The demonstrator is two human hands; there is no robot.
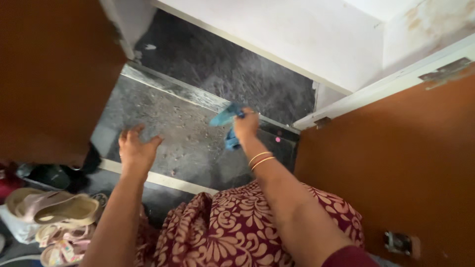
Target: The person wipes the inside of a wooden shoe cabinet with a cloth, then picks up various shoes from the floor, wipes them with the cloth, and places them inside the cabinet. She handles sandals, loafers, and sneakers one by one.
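My right hand (246, 124) grips a blue cloth (226, 116) and presses it onto a dusty grey stone shelf (168, 123) inside an open cupboard. Part of the cloth hangs below the hand. Two thin gold bangles sit on that wrist. My left hand (134, 148) rests flat on the same shelf to the left, fingers spread, holding nothing. A maroon garment with a cream floral print (232, 227) covers my lap below.
Brown cupboard doors stand open on the left (49, 74) and right (396, 163). A darker stone shelf (237, 74) lies behind, under a white wall. Several sandals (59, 212) are piled at the lower left beside dark items.
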